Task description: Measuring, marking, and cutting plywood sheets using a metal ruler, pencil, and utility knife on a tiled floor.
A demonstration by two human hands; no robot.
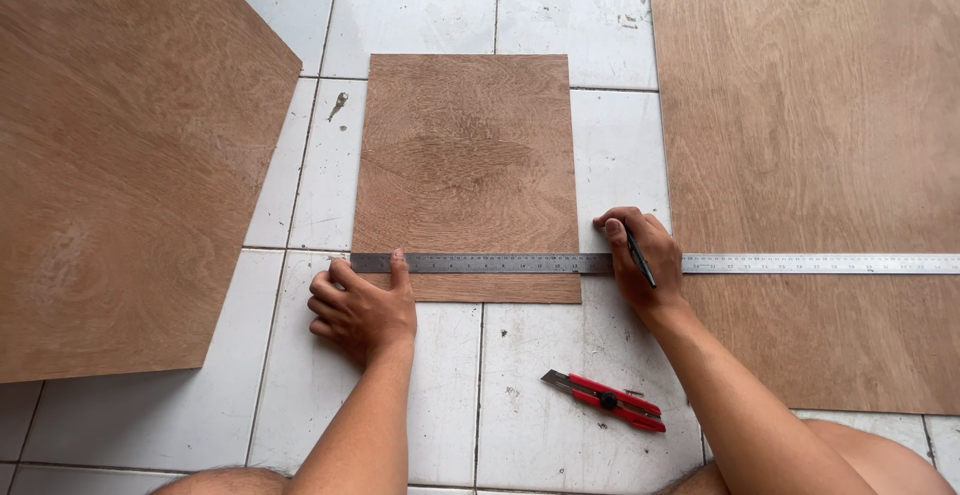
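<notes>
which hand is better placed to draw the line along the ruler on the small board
Right. The right hand already holds a dark pen at the steel ruler, while the left hand pins the ruler's end.

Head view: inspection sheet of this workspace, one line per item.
Surface: white tiled floor, scuffed, dark grout lines.
Job's things: small plywood panel lies flat; steel ruler lies across its near end and onto the right sheet.
Clutter: red utility knife on the tile; small metal bit near the panel.
Hands: left hand presses the ruler's left end; right hand holds a dark pen at the ruler.
Cables: nothing seen.
Surroundings: large plywood sheet left, another right.
</notes>
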